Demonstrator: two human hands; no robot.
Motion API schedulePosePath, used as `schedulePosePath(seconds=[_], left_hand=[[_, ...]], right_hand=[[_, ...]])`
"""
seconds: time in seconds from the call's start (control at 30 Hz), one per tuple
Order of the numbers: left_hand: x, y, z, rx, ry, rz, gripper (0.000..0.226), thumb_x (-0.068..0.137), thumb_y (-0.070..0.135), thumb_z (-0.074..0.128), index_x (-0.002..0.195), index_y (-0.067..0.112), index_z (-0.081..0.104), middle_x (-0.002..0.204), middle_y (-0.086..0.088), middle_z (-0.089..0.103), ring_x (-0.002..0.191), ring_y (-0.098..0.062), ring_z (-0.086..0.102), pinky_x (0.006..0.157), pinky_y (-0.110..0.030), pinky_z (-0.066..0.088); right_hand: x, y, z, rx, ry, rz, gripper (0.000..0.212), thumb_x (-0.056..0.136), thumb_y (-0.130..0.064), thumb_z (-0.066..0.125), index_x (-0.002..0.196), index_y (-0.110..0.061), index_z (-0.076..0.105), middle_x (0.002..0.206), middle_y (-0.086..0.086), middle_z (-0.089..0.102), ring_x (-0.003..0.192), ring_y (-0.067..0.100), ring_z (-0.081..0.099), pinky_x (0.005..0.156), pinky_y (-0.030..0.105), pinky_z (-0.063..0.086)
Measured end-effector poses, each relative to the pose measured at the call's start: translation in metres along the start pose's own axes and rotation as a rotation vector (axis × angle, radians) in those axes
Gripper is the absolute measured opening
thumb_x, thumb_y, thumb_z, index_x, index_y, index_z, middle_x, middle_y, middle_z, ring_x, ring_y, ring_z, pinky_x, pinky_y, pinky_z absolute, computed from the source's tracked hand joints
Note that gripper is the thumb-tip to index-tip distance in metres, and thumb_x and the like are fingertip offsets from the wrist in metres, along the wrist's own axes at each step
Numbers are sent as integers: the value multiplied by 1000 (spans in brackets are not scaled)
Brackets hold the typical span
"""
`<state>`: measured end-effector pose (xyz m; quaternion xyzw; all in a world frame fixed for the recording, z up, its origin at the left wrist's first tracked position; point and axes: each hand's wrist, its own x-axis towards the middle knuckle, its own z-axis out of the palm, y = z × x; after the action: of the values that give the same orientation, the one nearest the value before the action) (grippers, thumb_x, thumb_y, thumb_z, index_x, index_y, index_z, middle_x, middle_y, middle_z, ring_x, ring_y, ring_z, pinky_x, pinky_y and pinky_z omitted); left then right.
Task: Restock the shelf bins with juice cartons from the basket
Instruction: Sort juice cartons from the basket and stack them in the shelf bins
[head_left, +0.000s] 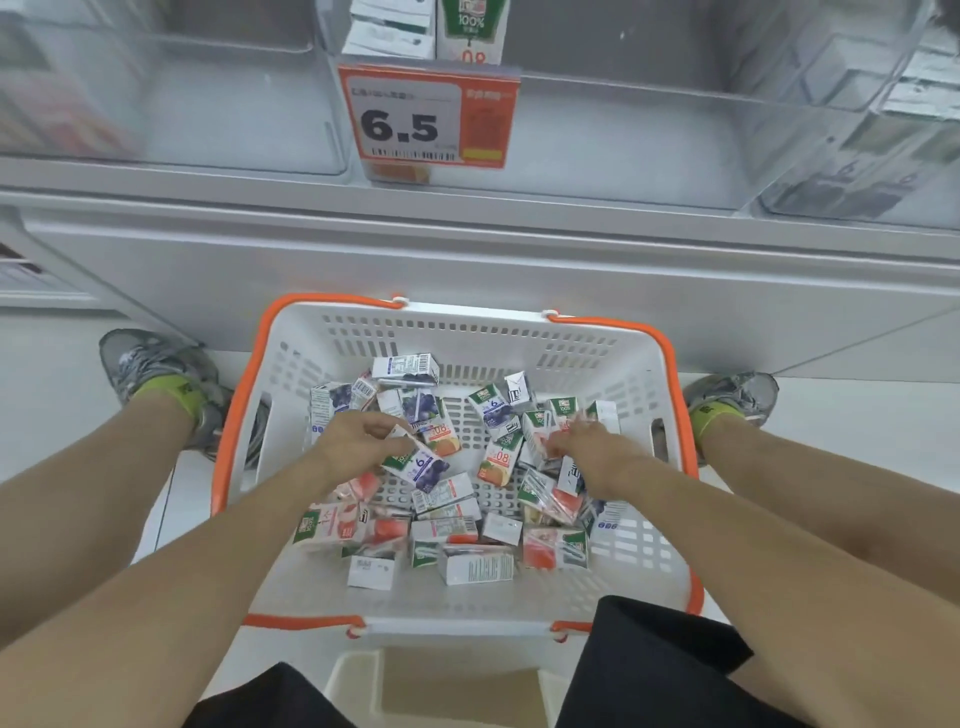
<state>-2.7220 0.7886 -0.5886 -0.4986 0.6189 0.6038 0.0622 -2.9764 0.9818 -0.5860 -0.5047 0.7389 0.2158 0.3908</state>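
A white basket (311, 587) with orange handles stands on the floor between my feet, holding several small juice cartons in a loose heap. My left hand (358, 439) reaches into the pile and pinches a blueberry carton (421, 465) by its top end. My right hand (584, 441) is down among the cartons on the right, its fingers curled around a carton with red print (543, 441); motion blur hides the exact grip. Above, clear shelf bins (234, 104) line the shelf, and the middle bin holds two cartons (470, 31).
An orange price tag reading 6.5 (428, 117) hangs on the middle bin's front. A clear bin at the right (857, 156) holds some cartons. The shelf's grey base panel (467, 270) rises just behind the basket. My shoes (156, 374) flank the basket.
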Motion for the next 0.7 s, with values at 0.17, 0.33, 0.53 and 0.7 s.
schedulePosePath(seconds=[0.17, 0.33, 0.53, 0.7], left_hand=[[-30, 35, -30, -157, -146, 1, 23, 89, 17, 70, 109, 8, 73, 103, -11, 75, 95, -29, 70, 82, -40, 57], [-62, 93, -63, -94, -207, 91, 26, 98, 20, 56, 111, 2, 70, 105, -15, 74, 98, -28, 69, 91, -42, 55], [-106, 171, -103, -175, -105, 176, 42, 94, 28, 55, 114, -7, 65, 101, -30, 69, 86, -33, 62, 64, -38, 62], [-124, 191, -106, -243, -121, 266, 41, 92, 29, 58, 106, -9, 65, 99, -31, 70, 77, -29, 68, 66, -37, 62]], right_hand=[[-1, -11, -8, -180, -2, -36, 60, 82, -2, 73, 135, -18, 50, 139, 7, 50, 129, 28, 48, 103, 41, 46], [-20, -26, -65, 168, 94, -118, 47, 80, -30, 81, 117, -23, 53, 122, 2, 61, 101, 22, 60, 88, 38, 51], [-90, -50, -179, 563, 374, -373, 40, 90, -34, 71, 103, -20, 36, 95, 6, 70, 74, 20, 73, 69, 45, 60], [-132, -47, -217, 939, 486, -496, 34, 93, -22, 67, 104, -12, 37, 87, 19, 70, 78, 37, 73, 72, 57, 59]])
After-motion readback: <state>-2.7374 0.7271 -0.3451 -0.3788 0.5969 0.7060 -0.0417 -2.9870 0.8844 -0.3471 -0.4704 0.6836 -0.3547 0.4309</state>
